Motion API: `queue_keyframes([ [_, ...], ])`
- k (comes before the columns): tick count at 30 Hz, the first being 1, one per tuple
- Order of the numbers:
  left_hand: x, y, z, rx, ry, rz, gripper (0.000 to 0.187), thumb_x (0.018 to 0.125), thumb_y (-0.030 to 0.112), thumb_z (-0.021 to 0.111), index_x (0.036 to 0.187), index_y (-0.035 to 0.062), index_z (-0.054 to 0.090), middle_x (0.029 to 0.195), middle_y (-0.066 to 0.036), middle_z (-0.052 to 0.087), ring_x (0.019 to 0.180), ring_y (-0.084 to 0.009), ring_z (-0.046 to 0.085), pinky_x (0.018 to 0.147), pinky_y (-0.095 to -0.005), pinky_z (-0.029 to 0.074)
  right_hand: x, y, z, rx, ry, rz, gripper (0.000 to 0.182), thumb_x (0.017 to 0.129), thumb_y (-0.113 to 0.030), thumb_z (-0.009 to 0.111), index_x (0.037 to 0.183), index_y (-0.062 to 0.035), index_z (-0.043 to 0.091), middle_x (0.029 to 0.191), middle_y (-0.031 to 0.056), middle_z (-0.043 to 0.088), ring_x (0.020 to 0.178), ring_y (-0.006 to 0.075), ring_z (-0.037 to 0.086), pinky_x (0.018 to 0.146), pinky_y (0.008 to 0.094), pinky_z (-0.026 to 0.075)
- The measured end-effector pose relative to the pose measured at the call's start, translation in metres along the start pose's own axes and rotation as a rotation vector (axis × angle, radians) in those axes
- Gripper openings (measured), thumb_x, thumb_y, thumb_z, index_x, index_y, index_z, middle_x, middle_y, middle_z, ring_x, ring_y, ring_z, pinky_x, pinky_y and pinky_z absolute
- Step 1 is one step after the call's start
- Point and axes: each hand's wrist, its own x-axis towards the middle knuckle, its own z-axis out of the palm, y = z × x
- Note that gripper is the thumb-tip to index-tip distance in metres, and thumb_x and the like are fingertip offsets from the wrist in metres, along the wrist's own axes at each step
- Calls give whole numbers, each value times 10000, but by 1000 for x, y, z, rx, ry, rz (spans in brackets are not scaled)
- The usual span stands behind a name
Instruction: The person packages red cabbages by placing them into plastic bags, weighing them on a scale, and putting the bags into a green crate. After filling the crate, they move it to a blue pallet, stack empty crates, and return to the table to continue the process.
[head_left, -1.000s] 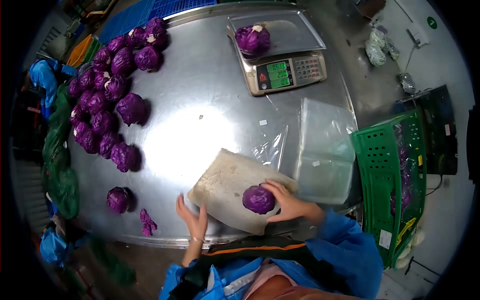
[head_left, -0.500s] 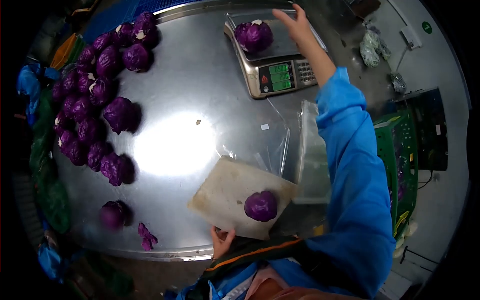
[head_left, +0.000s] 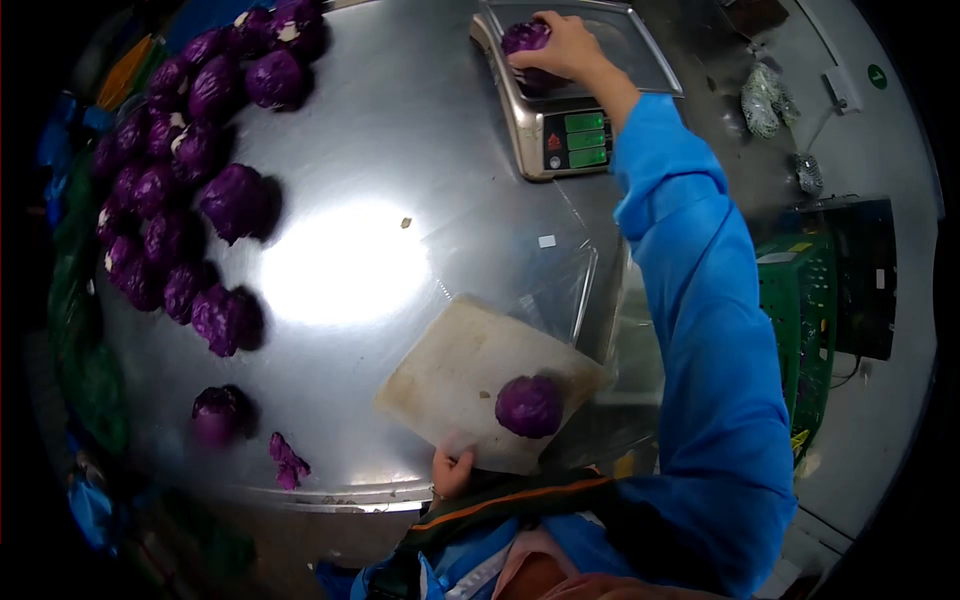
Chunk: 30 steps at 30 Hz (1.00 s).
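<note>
My right hand (head_left: 562, 50) has its fingers wrapped round a red cabbage (head_left: 525, 38) on the pan of a digital scale (head_left: 530, 140), covering part of it. At the near table edge, my left hand (head_left: 452, 472) is closed at the lower edge of a pale, stained cutting board (head_left: 450, 365); some of its fingers are hidden. A second red cabbage (head_left: 529, 406) rests on the board's right half, untouched by either hand.
Several red cabbages (head_left: 215, 90) crowd the left side of the steel table (head_left: 350, 400). A lone cabbage (head_left: 218, 415) and loose leaves (head_left: 287, 462) lie nearer. Clear plastic bags (head_left: 510, 235) lie behind the board. A green crate (head_left: 800, 310) stands at right.
My right hand was held open above the scale's pan; it has come down to the left and closed round the cabbage. My left hand stays at the board's edge. The view has shifted slightly.
</note>
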Motion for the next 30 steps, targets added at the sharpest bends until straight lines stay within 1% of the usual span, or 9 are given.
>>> queue_keyframes([
  [3,6,-9,1,8,3,85,507,814,20,536,1290,13,361,1130,-115,556,1043,-204,530,878,-343,440,-36,-17,-16,205,62,-278,830,501,-453,768,1214,-113,512,1220,188,452,1155,351,441,946,413,407],
  [6,3,-1,7,-131,51,-77,527,804,-5,526,1301,12,349,1147,-128,547,1055,-213,528,880,-327,440,-158,-93,-56,386,-193,-703,734,584,-277,794,1218,-67,490,1223,154,461,1184,301,426,990,387,355],
  [9,3,33,19,-112,102,-105,532,801,-9,511,1305,26,345,1131,-132,552,1031,-220,542,847,-299,458,-286,-132,-18,580,-605,-695,713,575,-277,796,1218,-160,509,1276,164,430,1204,353,393,1005,453,334],
  [13,-6,41,25,20,77,-41,562,806,9,489,1336,41,305,1118,-128,553,996,-202,550,839,-326,478,-385,-140,35,423,-640,-796,636,657,-257,734,1231,-120,494,1315,183,392,1205,375,378,1008,446,317],
  [16,-15,71,25,-87,9,-197,568,818,45,464,1355,42,279,1170,-120,518,1032,-197,525,857,-347,484,-375,-142,-22,393,-436,-625,680,661,-269,718,1249,-46,460,1288,168,416,1196,325,380,982,426,341],
  [18,-12,66,22,-380,-76,-178,562,827,60,435,1363,43,269,1224,-113,480,1085,-211,498,878,-364,482,-377,-88,-12,328,-169,-217,744,704,-358,692,1303,-25,402,1256,203,453,1182,354,396,988,401,327],
  [20,-11,61,13,-533,-117,-129,538,865,113,431,1371,54,256,1211,-114,491,1087,-222,498,871,-400,493,-386,-31,3,142,-514,83,820,717,-440,685,1333,-9,356,1289,224,430,1207,355,393,1010,404,308],
  [23,7,54,7,-580,-108,-90,564,902,135,493,1389,67,217,1174,-111,511,1030,-216,536,838,-426,514,-433,-1,17,556,-910,274,944,696,-496,701,1363,23,280,1320,241,396,1233,337,384,1021,398,310],
  [30,44,91,23,-13,-42,183,940,689,234,779,1405,102,184,1228,-196,453,1079,-260,512,873,-377,478,-459,-67,18,841,-812,294,912,714,-314,734,1367,48,209,1303,212,406,1191,271,442,974,337,376],
])
